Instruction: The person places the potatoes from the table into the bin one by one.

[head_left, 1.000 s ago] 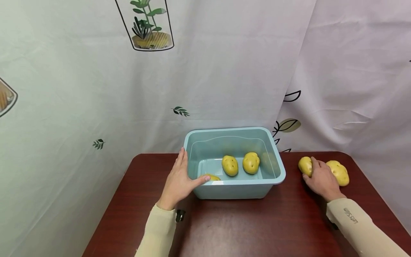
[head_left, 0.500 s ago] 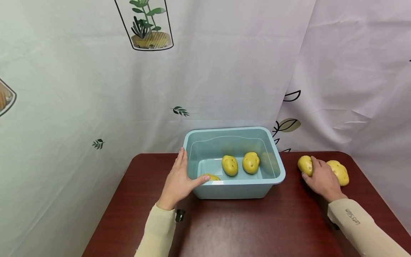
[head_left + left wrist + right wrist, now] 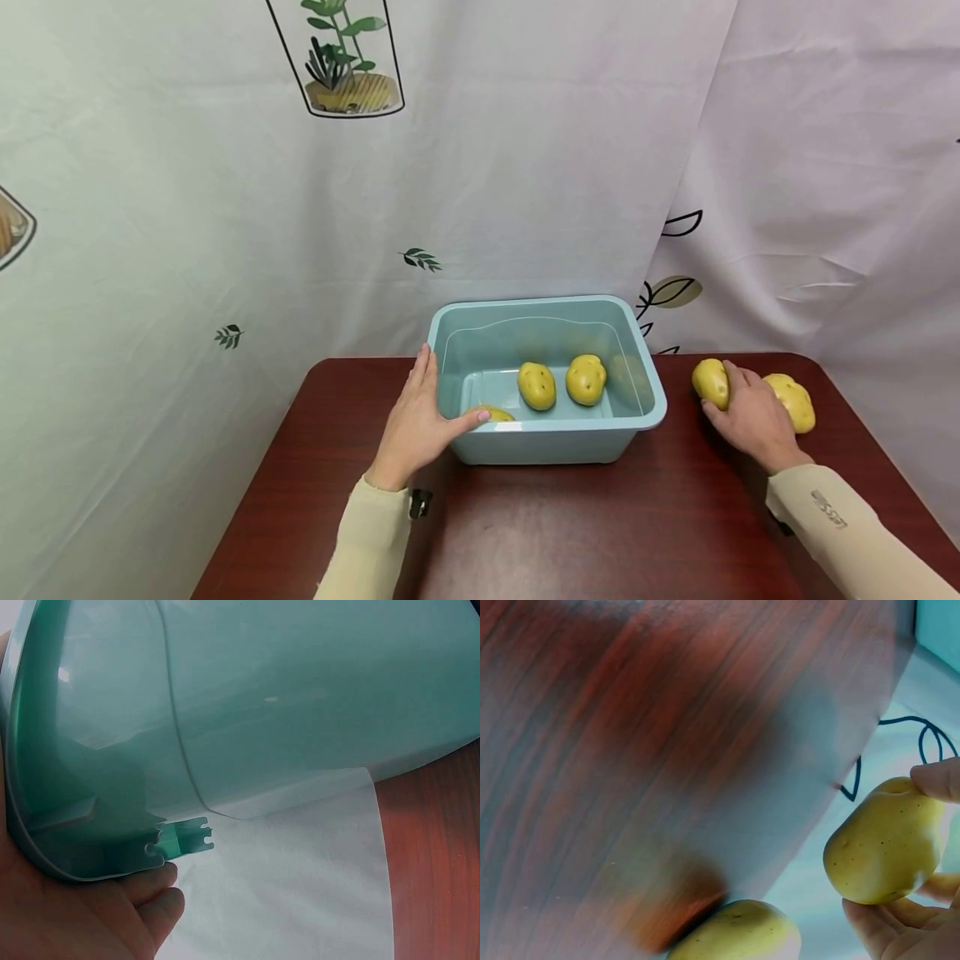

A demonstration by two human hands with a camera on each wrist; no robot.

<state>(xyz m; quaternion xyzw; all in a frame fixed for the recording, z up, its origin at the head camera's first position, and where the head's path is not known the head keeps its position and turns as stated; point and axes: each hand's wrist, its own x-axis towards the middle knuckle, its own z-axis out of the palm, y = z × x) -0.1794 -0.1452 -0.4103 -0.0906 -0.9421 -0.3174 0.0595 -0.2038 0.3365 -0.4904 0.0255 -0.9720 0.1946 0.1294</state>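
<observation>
My right hand [image 3: 752, 417] pinches a yellow potato [image 3: 885, 844] between thumb and fingertips at the table's far right. In the right wrist view this potato stands apart from the dark red tabletop. Just right of that hand another knobbly potato [image 3: 793, 404] lies on the table, partly covered by the hand in the head view. My left hand [image 3: 412, 421] rests against the near left corner of a light blue plastic bin [image 3: 540, 446], fingers straight along its side and thumb over the front rim. Inside lie two potatoes [image 3: 537, 386] and a third potato [image 3: 497, 414], mostly hidden by the front wall.
The dark red wooden table [image 3: 570, 533] reaches up to a pale printed curtain [image 3: 540, 192] behind the bin. More curtain hangs along both sides. A small black clip-like thing [image 3: 421, 502] shows at the left wrist.
My right hand has shifted the pinched potato slightly left and up, away from the potato beside it. The left hand and the bin have stayed in place.
</observation>
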